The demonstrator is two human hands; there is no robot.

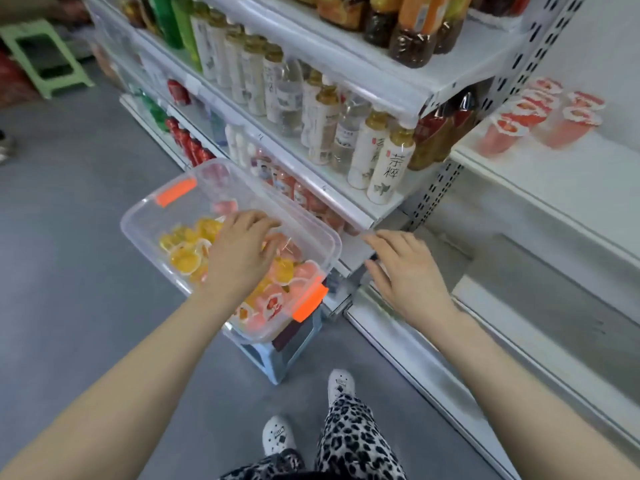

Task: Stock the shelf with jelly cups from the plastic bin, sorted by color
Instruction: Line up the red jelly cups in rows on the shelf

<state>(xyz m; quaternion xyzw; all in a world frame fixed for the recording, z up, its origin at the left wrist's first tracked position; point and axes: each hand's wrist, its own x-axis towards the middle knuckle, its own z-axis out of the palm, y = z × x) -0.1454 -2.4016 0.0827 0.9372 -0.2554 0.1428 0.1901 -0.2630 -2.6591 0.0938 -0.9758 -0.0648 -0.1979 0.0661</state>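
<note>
Grey, smooth floor (86,237) runs along a white metal shelving unit (349,207) w/ pegboard uprights, packed w/ tea bottles (391,161) and other drinks. Low beside it, on a pale blue stool (273,362), sits the plastic bin (145,216): clear, rounded-rectangle, glossy, w/ an orange latch (175,192) at each short end. Its long axis runs from far left to near right, roughly parallel to the shelving's front edge. Inside lie loose jelly cups, small translucent tubs w/ white scalloped rims. The yellow cups (185,259) lie mostly toward the bin's far-left end, and the pink cups (306,271) toward its near-right corner. The left hand (239,251) is down in the bin's middle w/ fingers bent among the cups (blur hides whether they pinch one, so can't tell). The right hand (408,271) hovers past the bin's near-right end by the shelving's corner, palm down, fingers loose and spread, holding nothing. On the right-hand shelf (554,181), toward its back edge, stand the shelved pink cups (540,112) in short rows, rims up. White shoes (341,382) and leopard-print trousers (349,441) show at the bottom.
</note>
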